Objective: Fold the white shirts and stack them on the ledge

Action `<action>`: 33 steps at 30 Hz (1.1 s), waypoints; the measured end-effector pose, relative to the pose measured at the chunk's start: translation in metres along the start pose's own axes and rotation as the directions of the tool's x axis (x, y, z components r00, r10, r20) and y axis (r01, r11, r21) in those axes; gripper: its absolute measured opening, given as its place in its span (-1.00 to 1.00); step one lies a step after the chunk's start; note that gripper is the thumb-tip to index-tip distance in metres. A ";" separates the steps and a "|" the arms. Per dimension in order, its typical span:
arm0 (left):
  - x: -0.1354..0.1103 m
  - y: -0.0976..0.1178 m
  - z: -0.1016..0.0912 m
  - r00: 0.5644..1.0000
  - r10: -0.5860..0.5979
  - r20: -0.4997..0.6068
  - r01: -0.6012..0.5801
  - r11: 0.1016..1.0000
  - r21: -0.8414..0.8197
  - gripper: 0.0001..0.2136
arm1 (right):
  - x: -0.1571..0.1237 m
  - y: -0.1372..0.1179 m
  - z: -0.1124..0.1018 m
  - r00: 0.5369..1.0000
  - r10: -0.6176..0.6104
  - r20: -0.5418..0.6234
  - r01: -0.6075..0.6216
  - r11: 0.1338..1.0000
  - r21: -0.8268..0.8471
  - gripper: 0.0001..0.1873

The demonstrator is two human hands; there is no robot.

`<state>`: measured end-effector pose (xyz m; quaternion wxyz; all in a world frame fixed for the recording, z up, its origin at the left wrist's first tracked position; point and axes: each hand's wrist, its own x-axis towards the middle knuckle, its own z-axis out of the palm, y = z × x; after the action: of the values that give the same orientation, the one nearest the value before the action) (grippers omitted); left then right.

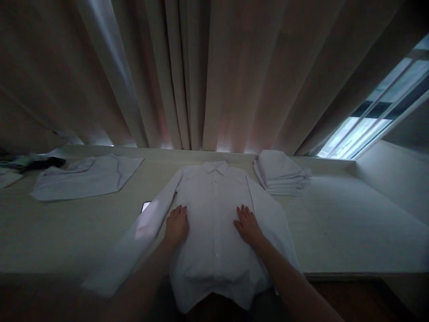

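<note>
A white button-up shirt (203, 214) lies face up, its collar toward the curtain and its hem hanging over the near edge of the ledge. Its sleeves spread out to both sides. My left hand (177, 224) rests flat on the left side of the shirt body, beside the sleeve, with fingers stretched out. On the right side of the body, my right hand (248, 225) lies flat with its fingers a little spread. Neither hand grips the cloth. A phone (145, 206) with a lit screen shows partly from under the left sleeve.
A stack of folded white cloth (279, 173) sits at the back right of the pale ledge (338, 223). Another white garment (87, 176) lies flat at the left, near dark and mixed items (50, 163). Long curtains (241, 80) hang behind; a window (362, 116) shows at right.
</note>
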<state>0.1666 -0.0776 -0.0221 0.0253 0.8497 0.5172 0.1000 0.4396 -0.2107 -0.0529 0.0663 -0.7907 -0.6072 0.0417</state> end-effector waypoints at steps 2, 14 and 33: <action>-0.020 -0.007 -0.010 0.994 -0.097 0.060 0.099 0.994 -0.037 -0.62 | -0.022 0.000 -0.004 0.998 0.054 0.015 -0.054 0.999 -0.001 -0.37; -0.079 -0.035 -0.030 0.916 -0.239 0.321 0.310 0.931 -0.193 -0.80 | -0.093 0.046 -0.026 0.939 0.333 0.091 -0.298 0.915 -0.273 -0.52; -0.091 0.009 -0.033 0.813 0.025 0.581 0.560 0.238 -0.794 -0.57 | -0.106 0.025 -0.048 0.992 0.026 0.125 0.013 0.953 -0.303 -0.68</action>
<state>0.1271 -0.1636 -0.0011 0.6668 0.5516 0.4730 0.1655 0.4435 -0.3217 -0.0110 -0.0949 -0.7892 -0.6068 -0.0014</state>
